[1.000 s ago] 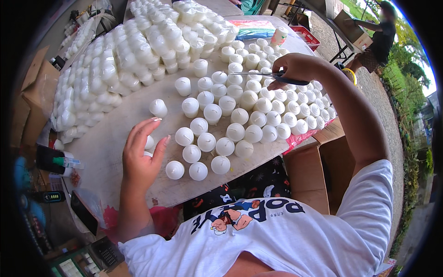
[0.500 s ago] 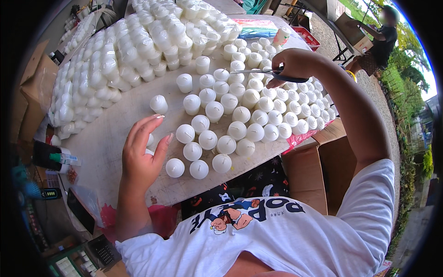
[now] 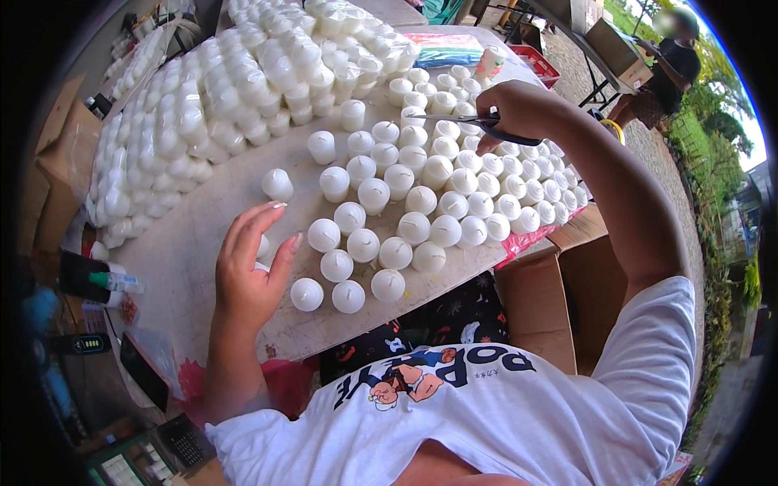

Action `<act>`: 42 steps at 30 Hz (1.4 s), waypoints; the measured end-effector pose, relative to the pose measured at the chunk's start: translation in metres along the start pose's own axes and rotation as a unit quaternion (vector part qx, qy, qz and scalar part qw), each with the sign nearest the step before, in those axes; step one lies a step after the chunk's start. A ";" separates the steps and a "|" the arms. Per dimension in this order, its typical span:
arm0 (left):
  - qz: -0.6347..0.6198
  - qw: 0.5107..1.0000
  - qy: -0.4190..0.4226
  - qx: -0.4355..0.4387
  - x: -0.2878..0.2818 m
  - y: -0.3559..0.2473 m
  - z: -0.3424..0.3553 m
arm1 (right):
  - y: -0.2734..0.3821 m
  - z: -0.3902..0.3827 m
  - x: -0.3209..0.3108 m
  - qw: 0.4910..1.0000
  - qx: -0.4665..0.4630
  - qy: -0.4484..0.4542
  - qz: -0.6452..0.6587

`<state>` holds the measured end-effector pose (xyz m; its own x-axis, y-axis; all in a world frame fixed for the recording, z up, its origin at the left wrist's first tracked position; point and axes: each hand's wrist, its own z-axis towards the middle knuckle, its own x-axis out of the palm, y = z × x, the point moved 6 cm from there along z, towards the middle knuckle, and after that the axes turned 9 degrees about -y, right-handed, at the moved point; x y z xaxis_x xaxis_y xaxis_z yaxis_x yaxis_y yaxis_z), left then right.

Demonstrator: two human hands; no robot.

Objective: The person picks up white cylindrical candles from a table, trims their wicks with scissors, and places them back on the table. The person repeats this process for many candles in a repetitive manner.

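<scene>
My right hand grips a pair of dark-handled scissors; their blades point left over several standing white candles with short wicks, near the back of the group. My left hand is open, fingers loosely curved, at the left side of the loose candles, close to a lone candle beyond its fingertips and partly hiding others. Plastic-wrapped packs of white candles are piled along the back left of the table.
A striped pack and red crate sit at the back. A cardboard box is below the right edge; bottles and a dark phone-like device are at left. Another person handles a box at upper right.
My right hand and the scissors have risen slightly toward the back. My left hand stays about where it was. The other person has shifted slightly.
</scene>
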<state>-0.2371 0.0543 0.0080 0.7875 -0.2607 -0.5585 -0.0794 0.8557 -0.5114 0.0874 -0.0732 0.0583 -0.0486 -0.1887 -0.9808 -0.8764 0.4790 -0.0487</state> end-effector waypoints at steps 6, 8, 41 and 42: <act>0.010 1.000 0.003 -0.002 0.000 -0.003 0.000 | -0.045 -0.063 -0.013 0.991 0.031 -0.128 0.016; 0.012 1.000 0.010 -0.005 0.002 -0.003 0.000 | -0.056 -0.087 -0.002 0.976 -0.032 -0.208 -0.046; 0.012 1.000 0.015 -0.008 0.007 0.003 -0.001 | -0.061 -0.105 0.082 0.927 0.204 0.090 0.302; 0.012 1.000 0.014 -0.007 0.007 0.003 -0.001 | -0.061 -0.101 0.081 0.929 0.203 0.090 0.296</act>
<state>-0.2320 0.0547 0.0017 0.7674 -0.2528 -0.5892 -0.1065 0.8560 -0.5060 0.0888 -0.2050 0.0007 -0.5760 0.0869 -0.8128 -0.4199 0.8217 0.3854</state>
